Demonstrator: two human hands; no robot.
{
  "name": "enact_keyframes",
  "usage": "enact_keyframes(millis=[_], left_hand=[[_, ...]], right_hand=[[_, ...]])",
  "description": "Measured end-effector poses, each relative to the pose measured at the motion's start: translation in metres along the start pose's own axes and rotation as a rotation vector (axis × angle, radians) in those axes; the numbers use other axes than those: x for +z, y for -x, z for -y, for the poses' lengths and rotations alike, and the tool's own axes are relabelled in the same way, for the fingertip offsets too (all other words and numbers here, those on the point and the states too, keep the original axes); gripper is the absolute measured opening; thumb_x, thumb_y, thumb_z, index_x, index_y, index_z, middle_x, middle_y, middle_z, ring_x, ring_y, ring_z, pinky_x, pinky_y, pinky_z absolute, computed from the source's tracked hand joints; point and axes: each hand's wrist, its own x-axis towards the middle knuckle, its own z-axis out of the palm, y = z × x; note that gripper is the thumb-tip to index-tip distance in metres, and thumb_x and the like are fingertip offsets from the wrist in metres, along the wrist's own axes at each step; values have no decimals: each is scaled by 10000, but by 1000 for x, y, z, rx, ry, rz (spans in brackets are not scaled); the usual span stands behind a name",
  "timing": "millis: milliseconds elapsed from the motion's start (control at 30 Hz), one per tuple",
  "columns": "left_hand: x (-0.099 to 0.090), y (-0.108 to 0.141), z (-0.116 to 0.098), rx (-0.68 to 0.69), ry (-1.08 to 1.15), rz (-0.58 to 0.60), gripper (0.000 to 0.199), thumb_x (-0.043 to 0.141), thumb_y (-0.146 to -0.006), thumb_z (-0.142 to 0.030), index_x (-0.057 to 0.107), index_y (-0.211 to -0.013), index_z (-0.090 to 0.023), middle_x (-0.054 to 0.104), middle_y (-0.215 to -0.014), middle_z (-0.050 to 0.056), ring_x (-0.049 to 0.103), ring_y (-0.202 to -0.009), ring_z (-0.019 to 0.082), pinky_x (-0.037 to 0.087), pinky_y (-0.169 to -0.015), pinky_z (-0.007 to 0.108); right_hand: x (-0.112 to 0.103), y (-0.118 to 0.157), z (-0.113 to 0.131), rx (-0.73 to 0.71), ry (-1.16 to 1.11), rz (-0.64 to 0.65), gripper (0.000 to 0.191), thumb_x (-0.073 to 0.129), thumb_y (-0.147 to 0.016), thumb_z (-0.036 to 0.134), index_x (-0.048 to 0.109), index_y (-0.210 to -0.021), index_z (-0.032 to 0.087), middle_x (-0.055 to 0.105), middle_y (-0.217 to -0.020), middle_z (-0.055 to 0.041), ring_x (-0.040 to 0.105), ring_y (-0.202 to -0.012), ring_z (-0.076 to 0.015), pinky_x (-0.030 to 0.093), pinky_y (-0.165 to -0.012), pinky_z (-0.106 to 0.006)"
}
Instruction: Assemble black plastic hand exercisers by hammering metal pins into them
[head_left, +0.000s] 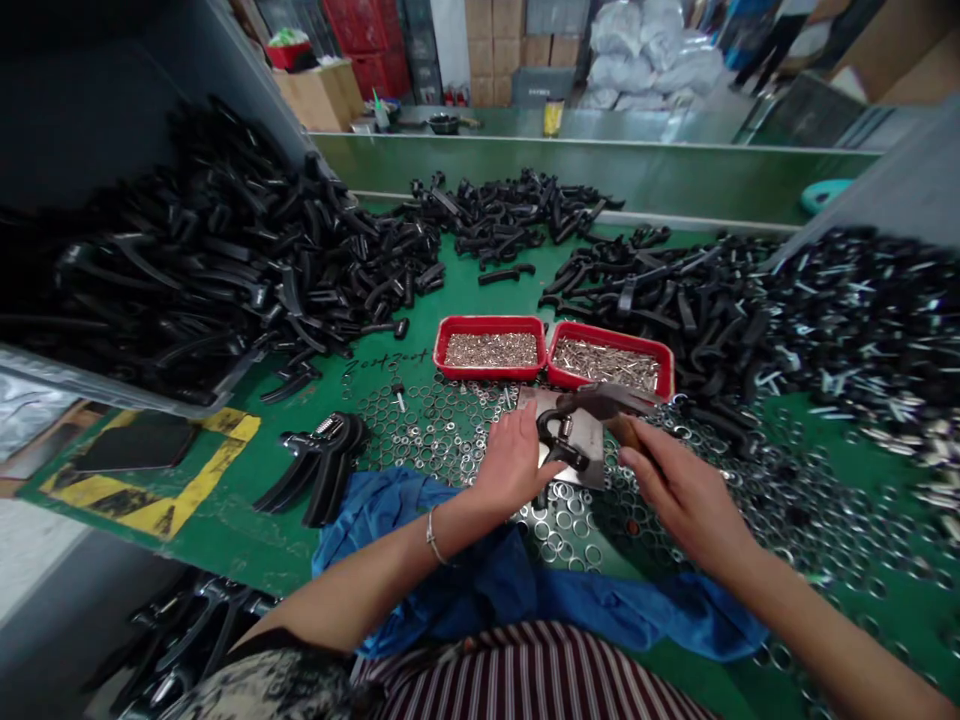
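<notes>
My left hand is closed on a black handle part, steadying it on a small steel plate. In my right hand is a hammer, gripped by its wooden handle. The hammer's dark head is just above the black part; whether they touch I cannot tell. Loose metal rings lie around the plate. Behind it sit two red trays, the left tray with small metal pieces and the right tray with longer pins.
Black curved handles are heaped at the left and back. Short black parts with metal pins pile up at the right. Joined handles lie left of a blue cloth. A dark flat object lies inside yellow-black tape.
</notes>
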Motion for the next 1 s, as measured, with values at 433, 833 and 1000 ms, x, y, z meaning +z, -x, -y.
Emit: enact_keyframes(millis=[433, 833, 1000], left_hand=[[9, 2, -11, -12, -85, -9, 837, 629, -824, -353, 237, -1471, 5, 536, -1295, 271, 504, -1213, 391, 387, -1040, 530], [-17, -24, 12, -163, 668, 167, 427, 578, -876, -296, 519, -1276, -156, 669, -1156, 142, 662, -1020, 226, 540, -901, 394], [-9, -13, 27, -109, 330, 17, 323, 599, -830, -201, 602, -1151, -161, 625, -1188, 111, 574, -1158, 245, 434, -1058, 448]], right_hand=[[17, 10, -10, 52, -139, 244, 432, 388, -1009, 393, 494, -1397, 237, 678, -1211, -127, 686, -990, -270, 564, -816, -435], [17, 105, -41, 531, -414, 144, 368, 400, -977, 529, 570, -1137, 245, 657, -868, -50, 621, -633, -207, 525, -574, -351], [6, 46, -71, 271, 168, -5, 353, 390, -993, 457, 616, -1061, 195, 619, -1077, -127, 629, -995, -270, 499, -872, -411]])
